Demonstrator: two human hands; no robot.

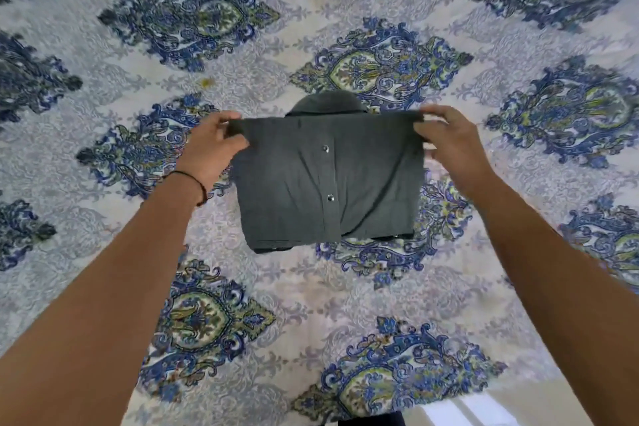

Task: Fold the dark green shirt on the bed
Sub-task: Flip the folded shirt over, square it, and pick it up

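The dark green shirt (328,180) lies folded into a compact rectangle in the middle of the bed, its collar peeking out at the far side and two buttons showing down its front. My left hand (211,145) pinches the far left corner of the top layer. My right hand (449,138) pinches the far right corner. Between the two hands the far edge is stretched taut and lifted slightly off the layers beneath.
The bedspread (345,294) is white with large blue and green paisley medallions and covers nearly the whole view. The bed's near edge (449,401) and a strip of pale floor (484,415) show at the bottom right. A dark cord bracelet (197,183) circles my left wrist.
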